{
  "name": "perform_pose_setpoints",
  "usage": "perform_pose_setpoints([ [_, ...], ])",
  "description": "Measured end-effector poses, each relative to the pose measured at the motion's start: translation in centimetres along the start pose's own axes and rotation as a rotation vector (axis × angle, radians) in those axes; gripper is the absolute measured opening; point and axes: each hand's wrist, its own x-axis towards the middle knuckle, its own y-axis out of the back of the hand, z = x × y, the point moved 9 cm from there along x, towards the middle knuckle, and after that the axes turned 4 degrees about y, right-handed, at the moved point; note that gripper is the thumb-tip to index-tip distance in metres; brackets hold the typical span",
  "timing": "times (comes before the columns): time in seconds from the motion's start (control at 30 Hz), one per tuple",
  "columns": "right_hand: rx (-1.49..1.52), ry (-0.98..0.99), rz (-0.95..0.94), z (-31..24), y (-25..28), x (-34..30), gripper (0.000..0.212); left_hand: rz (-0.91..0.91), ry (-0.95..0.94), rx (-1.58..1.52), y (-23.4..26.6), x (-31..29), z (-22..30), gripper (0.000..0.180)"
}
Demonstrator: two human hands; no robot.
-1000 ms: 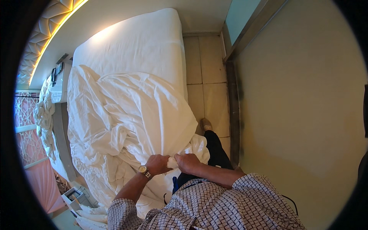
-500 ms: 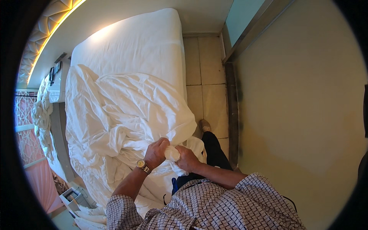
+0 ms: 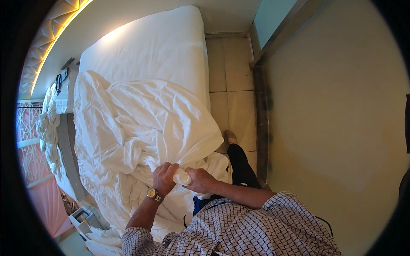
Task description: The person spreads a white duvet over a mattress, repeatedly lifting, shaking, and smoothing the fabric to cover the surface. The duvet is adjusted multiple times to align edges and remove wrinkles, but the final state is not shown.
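A crumpled white duvet cover (image 3: 141, 111) spreads over the lower half of the bed. Near my body, both fists grip its gathered edge, and a bunched knob of white cloth bulges between them. My left hand (image 3: 165, 177), with a gold watch on its wrist, is closed round the cloth on the left side. Close beside it, my right hand (image 3: 200, 181) is closed on the same bunch from the right. Most of the fingertips are hidden in the folds. Beyond the cover, a smooth white sheet (image 3: 149, 47) lies over the mattress.
A tiled floor (image 3: 218, 77) runs along the bed's right side, beside a wide beige wall (image 3: 333, 106). My shoe (image 3: 230, 136) is planted there. To the left are a bedside table (image 3: 66, 96), a second bed with rumpled white bedding (image 3: 49, 128), and pink curtains (image 3: 47, 200).
Both hands have moved slightly left and a little nearer my body, still gripping the bunched cloth. The cover's folds by my hands have shifted slightly.
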Motion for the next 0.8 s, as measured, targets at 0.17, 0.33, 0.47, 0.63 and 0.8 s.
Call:
perform_pose_setpoints([
  [0.17, 0.092, 0.018, -0.001, -0.2, -1.5, 0.6, 0.051, 0.103, -0.038, 0.075, 3.8, 0.7, -0.2, 0.030],
  [0.33, 0.216, 0.068, -0.077, -7.8, -1.4, 4.3, 0.058, 0.373, -0.026, 0.072, 10.4, 2.3, -1.7, 0.034],
  [0.47, 0.425, 0.152, -0.150, -15.4, -2.3, 3.6, 0.065, 0.636, 0.016, 0.037, 17.9, 1.2, -1.0, 0.034],
  [0.63, 0.992, -0.002, -0.462, -10.8, -6.0, 3.6, 0.060, 0.686, 0.028, 0.027, 20.4, -3.7, -1.1, 0.033],
  [0.8, 0.795, -0.408, 0.220, 8.3, 0.4, 8.1, 0.055, 0.709, 0.095, -0.021, 20.1, -8.9, -1.8, 0.031],
])
